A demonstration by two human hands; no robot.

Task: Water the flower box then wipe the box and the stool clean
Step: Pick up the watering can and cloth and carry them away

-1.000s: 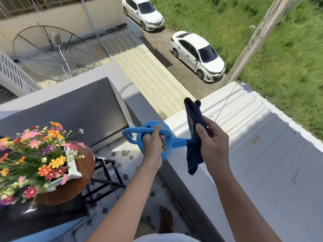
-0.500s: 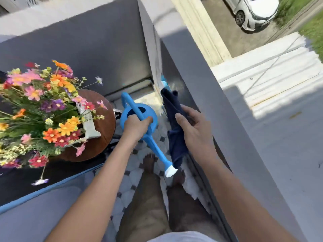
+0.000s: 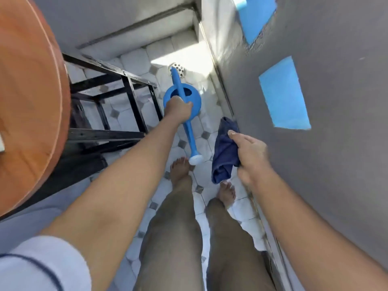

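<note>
My left hand (image 3: 178, 109) grips the handle of a blue watering can (image 3: 190, 97), held low above the tiled floor with its white-tipped spout pointing back toward my feet. My right hand (image 3: 251, 156) holds a dark blue cloth (image 3: 224, 150) that hangs down beside the grey wall. The round brown wooden stool top (image 3: 31, 97) fills the left edge, with its black metal frame (image 3: 117, 106) beneath. Only a white corner of the flower box (image 3: 1, 142) shows at the far left edge; the flowers are out of view.
The grey balcony wall (image 3: 336, 164) with blue rectangular openings rises on the right. A round floor drain (image 3: 179, 69) sits in the far corner of the white tiled floor (image 3: 126, 120). My bare feet and legs stand between stool and wall.
The view has tilted from the street down to the balcony floor. Both hands came down from the wall top, the can lowered toward the floor and the cloth beside the wall. The flowers left the view.
</note>
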